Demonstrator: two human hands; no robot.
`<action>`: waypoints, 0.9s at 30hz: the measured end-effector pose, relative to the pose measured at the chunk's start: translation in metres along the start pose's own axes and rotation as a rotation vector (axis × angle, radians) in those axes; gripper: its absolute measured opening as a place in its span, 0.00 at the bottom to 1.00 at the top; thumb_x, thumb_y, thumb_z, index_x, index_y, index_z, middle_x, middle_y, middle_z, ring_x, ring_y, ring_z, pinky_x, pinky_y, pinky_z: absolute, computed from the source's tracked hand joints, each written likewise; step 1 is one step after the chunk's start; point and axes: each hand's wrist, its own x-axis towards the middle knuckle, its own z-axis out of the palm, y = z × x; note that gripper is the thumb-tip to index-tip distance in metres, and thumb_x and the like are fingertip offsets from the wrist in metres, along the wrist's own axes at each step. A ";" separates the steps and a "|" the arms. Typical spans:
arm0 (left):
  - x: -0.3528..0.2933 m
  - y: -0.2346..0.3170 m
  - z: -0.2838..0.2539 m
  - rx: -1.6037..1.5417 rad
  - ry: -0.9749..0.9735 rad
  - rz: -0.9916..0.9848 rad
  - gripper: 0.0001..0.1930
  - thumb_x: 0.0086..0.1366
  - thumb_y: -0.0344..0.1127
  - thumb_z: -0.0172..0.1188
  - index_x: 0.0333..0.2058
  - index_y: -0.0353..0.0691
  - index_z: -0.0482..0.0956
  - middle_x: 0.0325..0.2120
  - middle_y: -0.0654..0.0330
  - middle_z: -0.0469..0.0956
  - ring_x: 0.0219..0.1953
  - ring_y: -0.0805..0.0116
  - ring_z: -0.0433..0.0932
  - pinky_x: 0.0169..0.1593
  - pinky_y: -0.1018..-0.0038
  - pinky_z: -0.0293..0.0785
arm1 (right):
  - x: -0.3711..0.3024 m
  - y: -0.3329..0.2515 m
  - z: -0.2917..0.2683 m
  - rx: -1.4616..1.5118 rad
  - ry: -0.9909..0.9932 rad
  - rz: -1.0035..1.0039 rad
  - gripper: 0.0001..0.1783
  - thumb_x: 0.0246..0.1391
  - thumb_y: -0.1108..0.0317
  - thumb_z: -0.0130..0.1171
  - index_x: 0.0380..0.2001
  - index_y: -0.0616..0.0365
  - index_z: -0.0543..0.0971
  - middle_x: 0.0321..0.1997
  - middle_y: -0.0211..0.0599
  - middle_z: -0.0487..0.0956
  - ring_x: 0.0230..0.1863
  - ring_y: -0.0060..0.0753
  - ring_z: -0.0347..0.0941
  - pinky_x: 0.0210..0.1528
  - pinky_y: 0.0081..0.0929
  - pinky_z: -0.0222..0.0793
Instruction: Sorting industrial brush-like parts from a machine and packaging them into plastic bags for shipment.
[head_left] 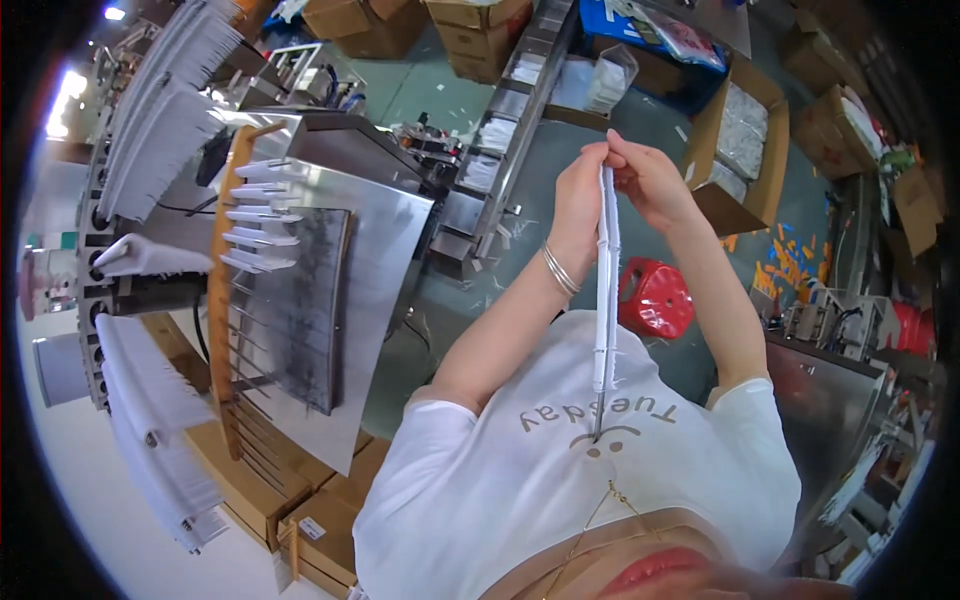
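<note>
Both of my hands meet in front of my chest at the far end of a thin metal rod [599,412] threaded with folded white pieces [606,290]. My left hand [578,200], with bangles on its wrist, closes on the white pieces from the left. My right hand [652,182] curls round the same end, its fingertips pressed against the left ones. The fingers partly hide what they pinch. The rod's bare end points back at my white shirt. What the white pieces are made of, I cannot tell.
At left a wooden rack [222,300] with metal pins bears several white pieces, beside a metal table [385,225]. White bundles [165,150] hang from a machine farther left. A conveyor [500,130] runs ahead. A red stool [656,298] and an open carton [738,140] stand right.
</note>
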 end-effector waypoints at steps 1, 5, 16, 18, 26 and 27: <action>0.006 -0.003 0.005 -0.015 0.012 -0.005 0.13 0.64 0.41 0.50 0.27 0.38 0.77 0.27 0.64 0.76 0.31 0.75 0.72 0.39 0.77 0.66 | 0.007 -0.004 -0.007 0.049 -0.021 0.030 0.14 0.59 0.56 0.54 0.30 0.54 0.79 0.24 0.20 0.73 0.27 0.17 0.68 0.32 0.18 0.62; 0.031 0.000 0.019 -0.036 0.026 -0.043 0.15 0.65 0.41 0.50 0.26 0.38 0.77 0.26 0.65 0.75 0.32 0.77 0.71 0.39 0.79 0.65 | 0.044 -0.012 -0.031 0.142 -0.108 0.061 0.17 0.59 0.59 0.53 0.37 0.65 0.79 0.38 0.36 0.79 0.40 0.28 0.74 0.47 0.25 0.68; 0.106 0.040 0.018 -0.057 0.054 0.210 0.19 0.69 0.48 0.45 0.48 0.39 0.69 0.40 0.69 0.68 0.43 0.82 0.64 0.50 0.81 0.59 | 0.182 -0.053 -0.022 0.039 -0.355 0.151 0.11 0.53 0.64 0.60 0.37 0.58 0.79 0.38 0.34 0.80 0.39 0.24 0.75 0.43 0.23 0.68; 0.124 0.062 0.025 0.048 0.114 0.251 0.21 0.69 0.49 0.45 0.50 0.39 0.67 0.41 0.69 0.67 0.44 0.81 0.64 0.52 0.81 0.59 | 0.207 -0.069 -0.013 0.024 -0.344 0.153 0.11 0.53 0.64 0.60 0.37 0.58 0.79 0.38 0.34 0.80 0.39 0.24 0.75 0.43 0.23 0.68; 0.179 0.146 0.013 -0.114 0.130 0.466 0.26 0.70 0.54 0.37 0.52 0.37 0.65 0.53 0.58 0.66 0.57 0.69 0.61 0.62 0.70 0.49 | 0.306 -0.124 0.050 -0.141 -0.461 0.164 0.10 0.53 0.63 0.60 0.35 0.58 0.79 0.35 0.31 0.80 0.37 0.23 0.75 0.44 0.26 0.68; 0.183 0.153 0.015 -0.112 0.143 0.464 0.26 0.70 0.54 0.37 0.52 0.37 0.65 0.53 0.58 0.66 0.57 0.69 0.61 0.62 0.70 0.49 | 0.313 -0.126 0.057 -0.146 -0.502 0.167 0.11 0.52 0.62 0.61 0.32 0.58 0.80 0.33 0.30 0.80 0.36 0.22 0.74 0.41 0.24 0.66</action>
